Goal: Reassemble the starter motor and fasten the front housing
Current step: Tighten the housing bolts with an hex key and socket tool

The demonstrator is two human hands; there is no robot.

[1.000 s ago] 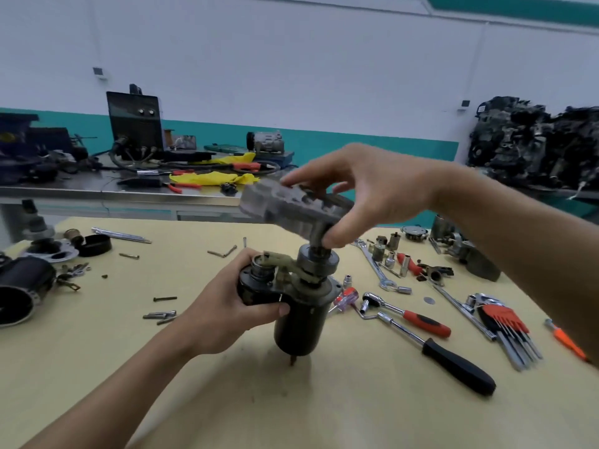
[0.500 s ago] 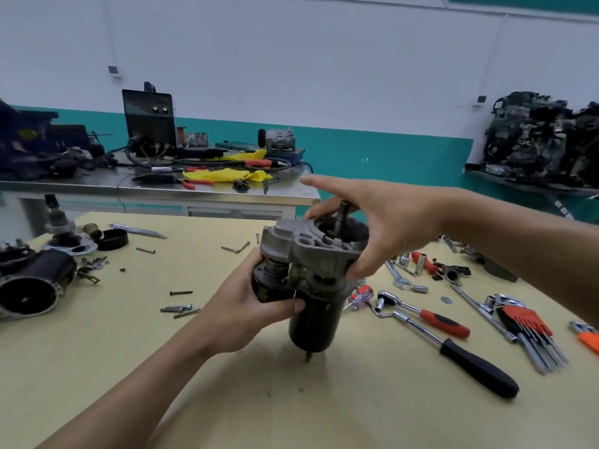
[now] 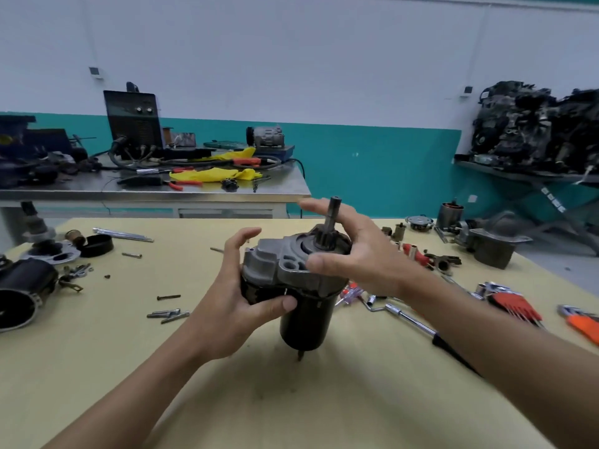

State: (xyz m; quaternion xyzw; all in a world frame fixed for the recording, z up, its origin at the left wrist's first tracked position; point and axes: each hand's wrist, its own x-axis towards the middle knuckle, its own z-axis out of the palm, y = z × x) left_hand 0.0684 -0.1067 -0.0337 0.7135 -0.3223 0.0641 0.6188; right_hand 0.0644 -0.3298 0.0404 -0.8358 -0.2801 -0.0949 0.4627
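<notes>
Our left hand comes in from the lower left, forearm angled up across the table, with the palm turned toward the motor. It's wrapped round the upper part of the black can. The thumb lies flat across the front, just under the housing, and the other fingers go round the far side. The index is lifted off and curved in the air by the housing's left corner. So that hand is about half closed, with a proper hold on the motor.

Our right hand reaches in from the right, palm down over the top. The thumb presses on the housing's front flange next to a bolt hole and the lower fingers curl onto its far right edge. The index sticks out straight past the shaft. Call it a loose, wide pinch on the housing.

The motor stands upright between both hands with the housing sat on top of the can. The shaft pokes up through it between our right thumb and fingers. We can't tell if the stud at the bottom actually touches the table.

A few screws lie left of our left wrist. There's a ratchet under the right wrist, and hex keys further right.
</notes>
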